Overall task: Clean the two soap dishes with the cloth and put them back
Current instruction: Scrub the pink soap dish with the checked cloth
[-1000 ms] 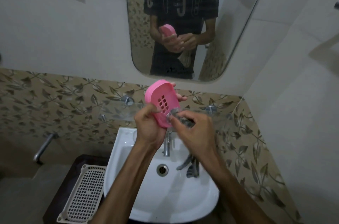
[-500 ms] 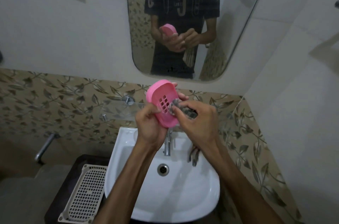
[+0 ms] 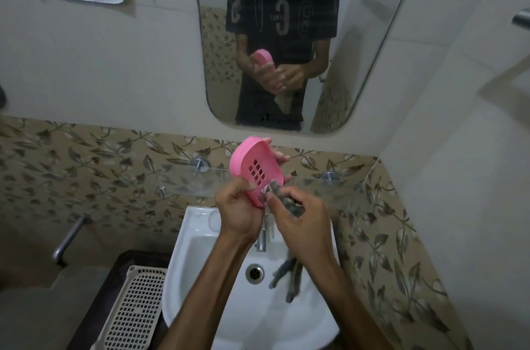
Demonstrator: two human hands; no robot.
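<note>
Soap dish (image 3: 256, 167) cleaning is the job, and everything sits over a white glazed basin (image 3: 200, 278), smooth, with a metal drain (image 3: 254, 273) at the bottom and a chrome tap (image 3: 261, 237) at the back. Left of it rests a pale plastic basket (image 3: 134, 312) with a square grid. Behind runs a clear glass shelf (image 3: 186, 180) on chrome studs, against leaf-patterned tiles.

Smaller, and held above the tap, is the pink oval dish: hard, glossy plastic, raised rim, a block of square drain holes in its floor. It stands tilted on edge, its hollow facing the camera, long axis running from upper left down to lower right.

Left hand (image 3: 238, 206) grips the dish, thumb on the near rim, fingers wrapped behind. Right hand (image 3: 301, 220) pinches a grey cloth (image 3: 275, 191), bunched and soft, its tip pressed at the dish's lower end just beside the holes; a loose tail hangs blurred over the basin. So the unwiped floor lies up and to the left of the right hand, which is the nearer one for the wiping.

Only one dish shows; where the second lies I cannot tell
</note>
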